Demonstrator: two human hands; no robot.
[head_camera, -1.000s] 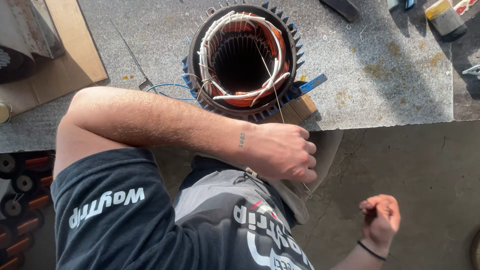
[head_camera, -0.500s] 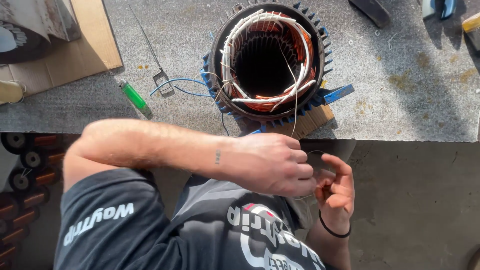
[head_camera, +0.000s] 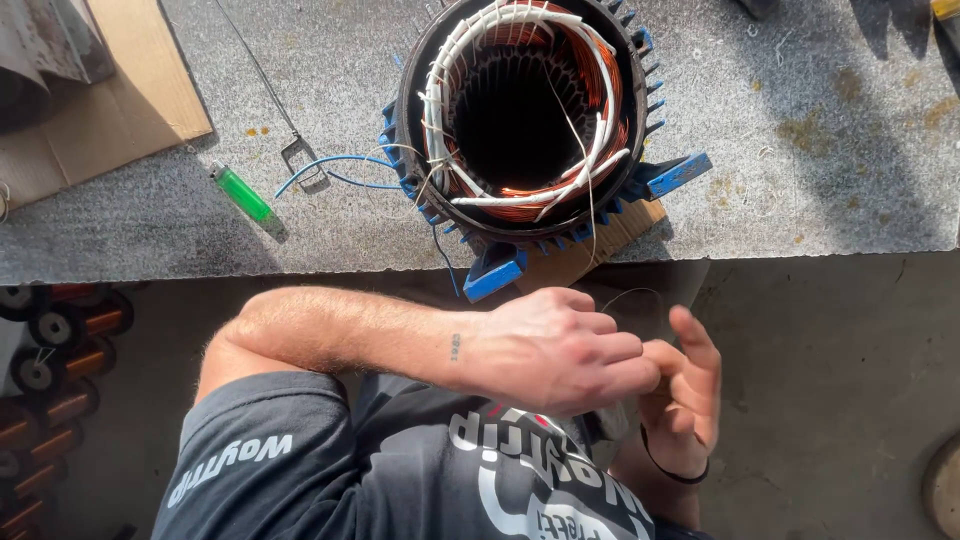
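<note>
Down low, the left hand (head_camera: 555, 350) is curled shut and meets the open right hand (head_camera: 685, 395), pinching a thin white thread (head_camera: 590, 215). It runs up to the round motor (head_camera: 525, 120) on the grey table (head_camera: 800, 150).

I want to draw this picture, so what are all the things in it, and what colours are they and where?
motor stator: 1, black and blue shell, copper windings tied with white cord, top middle of bench
bench top: 1, grey, across the top
lighter: 1, green, left of stator
blue wire: 1, between lighter and stator
cardboard: 1, brown, top left
wire spools: several, copper on black, lower left
thin thread: 1, pale, looping by the hands
left hand: 1, below stator, over the right
right hand: 1, black wristband, fingers open
</note>
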